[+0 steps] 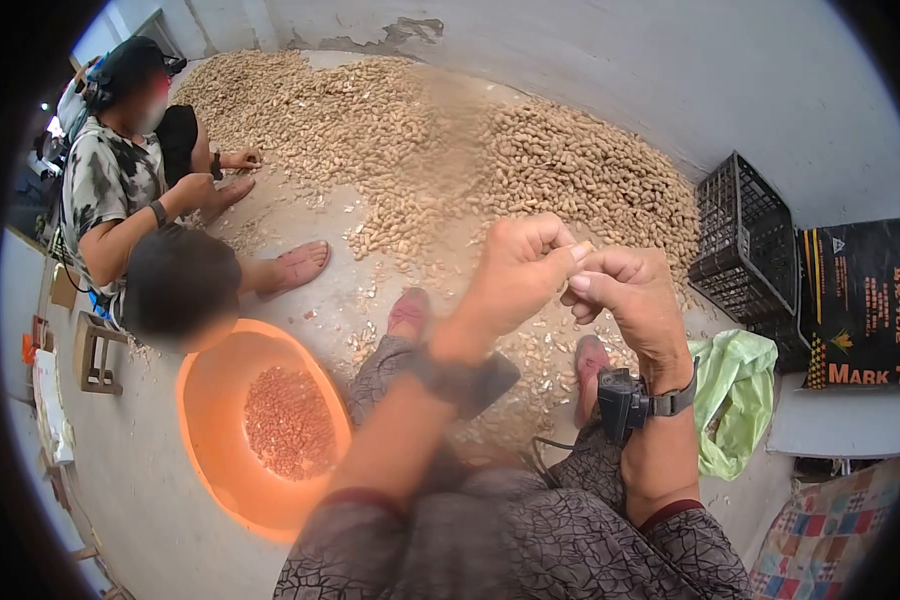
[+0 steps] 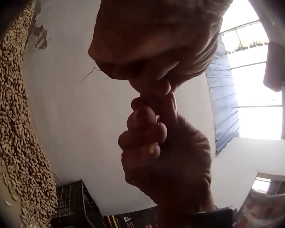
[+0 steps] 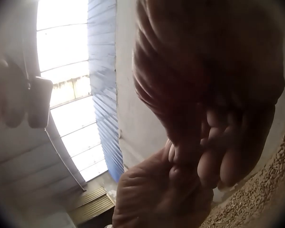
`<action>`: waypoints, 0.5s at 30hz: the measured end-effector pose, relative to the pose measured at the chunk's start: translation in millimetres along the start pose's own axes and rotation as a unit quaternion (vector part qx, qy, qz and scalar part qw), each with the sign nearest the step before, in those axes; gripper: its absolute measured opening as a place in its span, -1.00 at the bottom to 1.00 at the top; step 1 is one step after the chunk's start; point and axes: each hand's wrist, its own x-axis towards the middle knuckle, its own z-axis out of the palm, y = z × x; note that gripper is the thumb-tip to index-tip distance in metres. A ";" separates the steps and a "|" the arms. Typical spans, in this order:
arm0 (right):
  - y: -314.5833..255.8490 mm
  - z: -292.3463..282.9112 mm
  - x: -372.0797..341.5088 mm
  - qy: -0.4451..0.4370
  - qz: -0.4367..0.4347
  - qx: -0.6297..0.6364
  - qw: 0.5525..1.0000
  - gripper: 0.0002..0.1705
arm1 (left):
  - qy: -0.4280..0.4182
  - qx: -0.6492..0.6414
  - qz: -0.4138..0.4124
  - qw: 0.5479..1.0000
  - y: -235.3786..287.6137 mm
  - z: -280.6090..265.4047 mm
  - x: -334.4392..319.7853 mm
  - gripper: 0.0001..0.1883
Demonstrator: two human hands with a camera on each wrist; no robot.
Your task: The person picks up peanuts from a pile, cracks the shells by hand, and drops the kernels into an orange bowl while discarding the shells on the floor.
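Observation:
In the head view my left hand (image 1: 518,272) and right hand (image 1: 630,295) meet in front of me, thumbs and forefingers pinched together at the tips. Between them a small tan edge of a peanut (image 1: 587,246) shows; the fingers hide most of it. Both wrist views show the fingertips pressed against each other, the other fingers curled in. Beyond the hands spreads a large heap of unshelled peanuts (image 1: 590,165). Down to the left, an orange basin (image 1: 205,400) holds shelled reddish peanut kernels (image 1: 290,425).
Another person (image 1: 120,190) sits at the left beside the heap. Black plastic crates (image 1: 745,235), a black printed sack (image 1: 860,300) and a light green bag (image 1: 735,390) stand at the right. A small wooden stool (image 1: 98,355) is at the left. Loose shells litter the floor around my feet.

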 end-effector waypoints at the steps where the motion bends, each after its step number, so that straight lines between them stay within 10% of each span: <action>1: 0.2 0.2 -0.2 0.009 0.000 0.012 1.000 -0.80 | 0.008 -0.028 0.002 1.000 0.2 3.1 -0.5 -0.90; 15: 4.4 -0.2 3.9 0.010 -0.021 0.100 0.995 -0.80 | 0.092 -0.157 -0.018 0.983 -16.5 16.6 3.1 -0.87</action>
